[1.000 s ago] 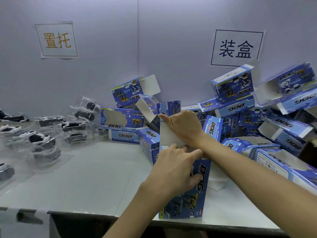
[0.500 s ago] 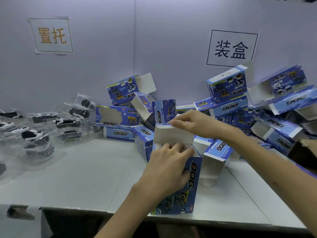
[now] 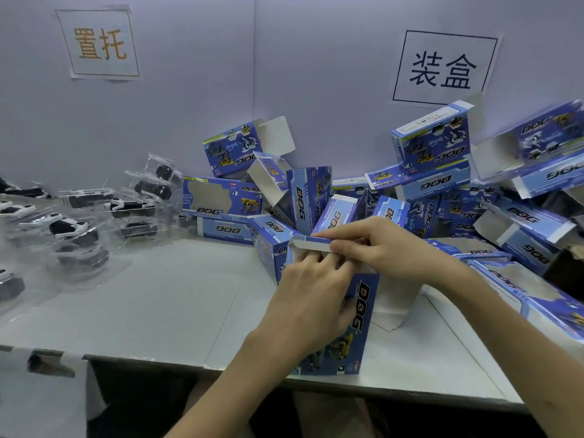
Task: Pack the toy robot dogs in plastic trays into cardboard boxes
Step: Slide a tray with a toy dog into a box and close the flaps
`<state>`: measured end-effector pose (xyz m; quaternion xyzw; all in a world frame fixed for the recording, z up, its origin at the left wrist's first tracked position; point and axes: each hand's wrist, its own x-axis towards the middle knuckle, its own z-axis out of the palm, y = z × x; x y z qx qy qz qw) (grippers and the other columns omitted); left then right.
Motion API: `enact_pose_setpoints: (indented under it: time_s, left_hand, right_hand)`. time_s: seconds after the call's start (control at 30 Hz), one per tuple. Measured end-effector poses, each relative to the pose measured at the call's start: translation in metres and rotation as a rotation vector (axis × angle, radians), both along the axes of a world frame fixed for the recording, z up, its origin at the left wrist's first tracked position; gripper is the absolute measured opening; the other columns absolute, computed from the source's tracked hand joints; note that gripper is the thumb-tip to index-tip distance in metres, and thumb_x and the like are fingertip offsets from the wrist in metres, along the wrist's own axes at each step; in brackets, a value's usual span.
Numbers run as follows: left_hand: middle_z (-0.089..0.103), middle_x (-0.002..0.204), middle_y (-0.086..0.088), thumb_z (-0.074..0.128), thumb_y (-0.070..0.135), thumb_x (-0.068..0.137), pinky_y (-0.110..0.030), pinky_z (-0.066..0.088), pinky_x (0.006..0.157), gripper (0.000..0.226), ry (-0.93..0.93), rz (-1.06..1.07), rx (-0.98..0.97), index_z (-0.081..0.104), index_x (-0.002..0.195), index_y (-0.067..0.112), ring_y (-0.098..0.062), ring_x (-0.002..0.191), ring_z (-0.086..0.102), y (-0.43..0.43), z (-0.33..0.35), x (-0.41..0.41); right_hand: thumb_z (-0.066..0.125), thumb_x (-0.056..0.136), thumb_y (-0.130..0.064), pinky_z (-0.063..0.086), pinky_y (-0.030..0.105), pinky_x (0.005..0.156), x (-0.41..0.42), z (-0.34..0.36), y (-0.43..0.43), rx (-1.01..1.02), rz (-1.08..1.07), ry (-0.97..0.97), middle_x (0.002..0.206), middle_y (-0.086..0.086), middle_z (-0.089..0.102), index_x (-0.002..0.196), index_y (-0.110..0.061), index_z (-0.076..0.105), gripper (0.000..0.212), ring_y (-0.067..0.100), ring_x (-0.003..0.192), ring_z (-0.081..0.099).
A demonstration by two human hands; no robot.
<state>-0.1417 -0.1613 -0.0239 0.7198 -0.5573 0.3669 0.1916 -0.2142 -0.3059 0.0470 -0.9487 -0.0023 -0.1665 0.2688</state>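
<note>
A blue "DOG" cardboard box (image 3: 350, 336) stands on end at the table's front edge. My left hand (image 3: 311, 298) grips its upper part from the left. The fingers of my right hand (image 3: 376, 248) pinch the box's top flap (image 3: 311, 243), folded down almost flat over the opening. What is inside the box is hidden. Toy robot dogs in clear plastic trays (image 3: 79, 222) lie in a loose pile at the left of the table.
Many blue "DOG" boxes (image 3: 442, 184), several with open flaps, are heaped at the back and right. A flat white card piece (image 3: 398, 298) leans just right of my box. The grey table (image 3: 158, 295) ends in a dark front edge. Two paper signs hang on the wall.
My right hand has brought the top flap from upright down over the box's opening. My left hand has kept its grip on the box.
</note>
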Motion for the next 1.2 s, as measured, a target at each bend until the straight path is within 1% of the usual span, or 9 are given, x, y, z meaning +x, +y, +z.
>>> enact_pose_setpoints:
  time_s: [0.17, 0.3, 0.4, 0.53, 0.83, 0.93, 1.03, 1.13, 1.2]
  left_hand:
    - [0.064, 0.104, 0.003, 0.063, 0.018, 0.085, -0.030, 0.049, 0.082, 0.023, 0.159, -0.214, -0.222, 0.064, 0.109, 0.018, -0.018, 0.094, 0.058, 0.008, -0.010, -0.002]
    - [0.066, 0.096, 0.006, 0.063, 0.013, 0.084, -0.034, 0.039, 0.099, 0.011, 0.119, -0.277, -0.428, 0.065, 0.093, 0.019, -0.014, 0.107, 0.062, 0.018, -0.043, -0.005]
    - [0.066, 0.099, 0.005, 0.067, 0.016, 0.081, -0.034, 0.041, 0.093, 0.012, 0.117, -0.291, -0.414, 0.062, 0.091, 0.020, -0.015, 0.117, 0.058, 0.019, -0.050, -0.005]
    - [0.065, 0.097, -0.001, 0.063, 0.009, 0.082, -0.034, 0.048, 0.084, 0.005, 0.200, -0.351, -0.469, 0.066, 0.086, 0.011, -0.018, 0.110, 0.060, 0.017, -0.049, -0.001]
    - [0.060, 0.104, 0.002, 0.060, 0.007, 0.082, -0.035, 0.053, 0.086, 0.004, 0.302, -0.492, -0.521, 0.064, 0.083, 0.010, -0.016, 0.121, 0.057, 0.021, -0.053, 0.004]
    - [0.059, 0.102, -0.001, 0.060, 0.005, 0.080, -0.030, 0.050, 0.078, 0.007, 0.269, -0.408, -0.650, 0.067, 0.080, 0.007, -0.017, 0.104, 0.058, 0.023, -0.047, 0.012]
    - [0.062, 0.101, 0.000, 0.059, 0.011, 0.086, -0.021, 0.050, 0.082, 0.011, 0.339, -0.303, -0.690, 0.069, 0.089, 0.007, -0.013, 0.098, 0.058, 0.025, -0.036, 0.025]
    - [0.063, 0.114, 0.006, 0.064, 0.014, 0.088, -0.013, 0.051, 0.085, 0.022, 0.458, -0.284, -0.572, 0.066, 0.110, 0.011, -0.007, 0.106, 0.059, 0.026, -0.034, 0.031]
    - [0.063, 0.116, 0.010, 0.065, 0.019, 0.087, -0.017, 0.052, 0.083, 0.030, 0.454, -0.252, -0.503, 0.064, 0.117, 0.014, -0.005, 0.107, 0.057, 0.026, -0.034, 0.031]
  right_hand:
    - [0.064, 0.097, -0.024, 0.053, 0.024, 0.092, 0.001, 0.004, -0.003, 0.046, 0.044, -0.054, 0.103, -0.018, 0.075, 0.113, -0.040, 0.073, 0.024, -0.002, 0.101, 0.068]
    - [0.070, 0.092, -0.021, 0.055, 0.022, 0.092, 0.000, -0.007, -0.003, 0.052, 0.047, -0.094, 0.105, -0.018, 0.075, 0.104, -0.044, 0.072, 0.026, -0.003, 0.102, 0.068]
    - [0.073, 0.089, -0.024, 0.055, 0.023, 0.093, -0.002, -0.012, -0.002, 0.057, 0.046, -0.124, 0.104, -0.011, 0.075, 0.095, -0.037, 0.067, 0.016, -0.003, 0.103, 0.068]
    - [0.072, 0.090, -0.022, 0.053, 0.024, 0.096, -0.007, -0.017, -0.001, 0.064, 0.064, -0.116, 0.111, -0.014, 0.073, 0.088, -0.033, 0.068, 0.011, -0.001, 0.109, 0.066]
    - [0.067, 0.093, -0.015, 0.054, 0.021, 0.092, -0.006, -0.014, -0.009, 0.135, 0.108, -0.079, 0.111, -0.014, 0.074, 0.092, -0.018, 0.073, 0.007, 0.003, 0.108, 0.068]
    - [0.069, 0.093, -0.014, 0.050, 0.017, 0.096, -0.009, -0.016, -0.015, 0.203, 0.130, -0.042, 0.116, -0.015, 0.072, 0.109, -0.021, 0.072, 0.017, 0.003, 0.113, 0.065]
    - [0.070, 0.081, -0.007, 0.049, 0.016, 0.095, -0.013, -0.013, -0.025, 0.260, 0.187, 0.013, 0.128, -0.012, 0.067, 0.127, -0.027, 0.060, 0.051, 0.007, 0.122, 0.061]
    - [0.060, 0.071, 0.008, 0.054, 0.029, 0.094, -0.012, -0.015, -0.033, 0.577, 0.239, -0.043, 0.134, 0.004, 0.063, 0.138, -0.020, 0.046, 0.074, 0.022, 0.123, 0.062]
    - [0.062, 0.071, 0.011, 0.055, 0.033, 0.092, -0.010, -0.021, -0.038, 0.758, 0.232, -0.168, 0.129, 0.013, 0.065, 0.138, -0.014, 0.046, 0.073, 0.025, 0.118, 0.064]
